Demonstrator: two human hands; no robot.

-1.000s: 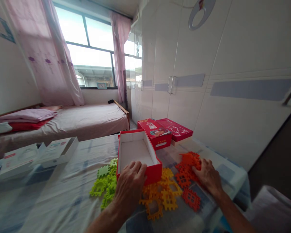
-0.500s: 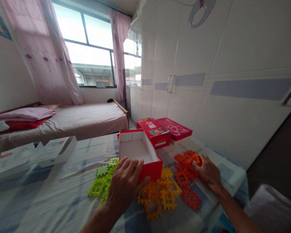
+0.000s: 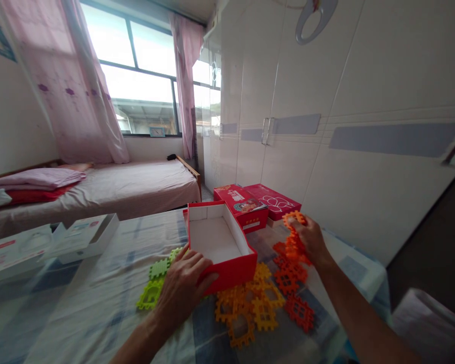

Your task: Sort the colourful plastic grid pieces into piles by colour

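Observation:
My left hand (image 3: 185,275) grips the near left corner of an open-topped red box (image 3: 233,273), whose white inside holds nothing I can see. My right hand (image 3: 311,237) is closed on several orange interlocking plastic pieces (image 3: 293,242), lifted above the pile. Under it lie red-orange pieces (image 3: 286,279), and one red piece (image 3: 300,311) rests nearer to me. Yellow-orange pieces (image 3: 263,308) are spread before the box. Green pieces (image 3: 150,294) lie left of the box, partly hidden by my left hand.
Two closed red boxes, one with a printed picture (image 3: 246,205) and one with a flower outline (image 3: 276,202), stand behind the open one. White boxes (image 3: 87,237) sit on the left of the cloth-covered table (image 3: 98,303). A bed (image 3: 136,182) and white wardrobe (image 3: 288,91) stand beyond.
My right hand has risen from the orange pile with several pieces in it. My left hand has moved slightly left and down along the red box, which has shifted a little right.

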